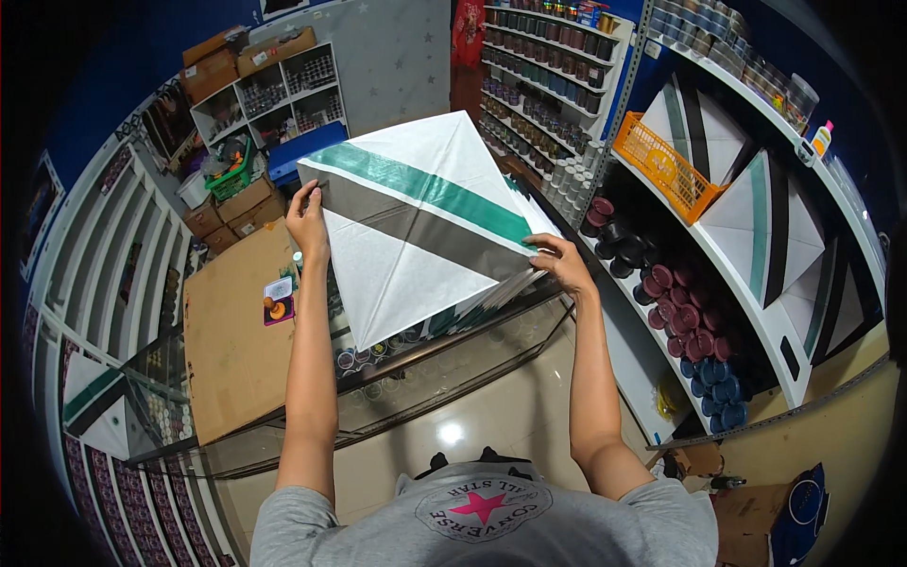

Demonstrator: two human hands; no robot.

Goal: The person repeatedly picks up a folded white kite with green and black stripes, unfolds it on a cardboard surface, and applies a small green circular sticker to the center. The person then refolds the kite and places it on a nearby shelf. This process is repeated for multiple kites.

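A white paper kite (387, 274) with a green stripe and a dark grey stripe spreads out in front of me, a thin spar line running down its middle. At its left corner, my left hand (307, 225) pinches the edge. The fingers of my right hand (561, 264) are closed on the opposite corner. Beneath and behind the kite, the edges of several more sheets or kites (532, 197) show as a stack, mostly hidden. Left of my left forearm, an orange-handled stamp (275, 307) lies by a small ink pad (278, 288) on brown cardboard.
The cardboard sheet (222, 378) covers part of a glass display case (416, 370). Shelves of thread spools (548, 66) stand behind. On the right, a white rack (789, 354) holds more kites, a yellow basket (667, 168) and dark red and blue spools. Cardboard boxes (250, 208) sit far left.
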